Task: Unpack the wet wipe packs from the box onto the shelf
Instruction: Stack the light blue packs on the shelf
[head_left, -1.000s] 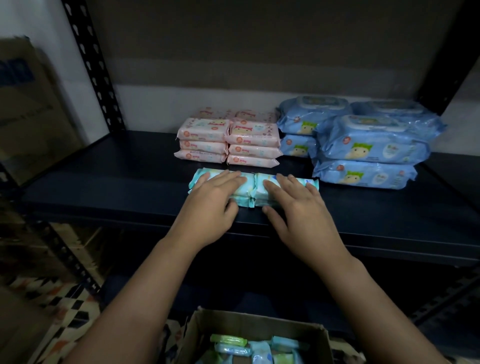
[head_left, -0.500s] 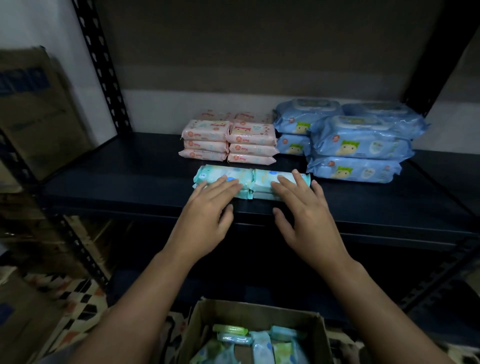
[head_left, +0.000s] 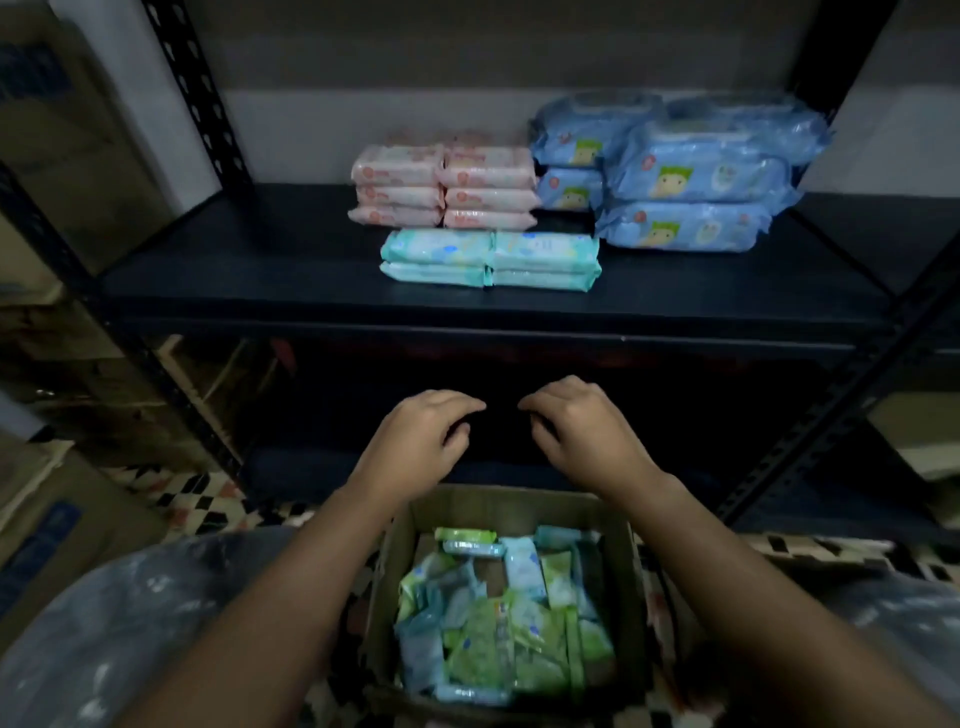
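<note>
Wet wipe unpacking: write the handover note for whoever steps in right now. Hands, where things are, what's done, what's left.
Left hand: holds nothing, fingers loosely curled, above the box's far edge.
Right hand: the same, beside it.
Cardboard box: on the floor below the shelf, with many green and teal packs inside.
Shelf: teal packs at the front, two stacks of two side by side; pink packs stacked behind them; large blue packs stacked to the right.
Done: these groups placed.
Left: the box's contents. The shelf's left part looks free.
</note>
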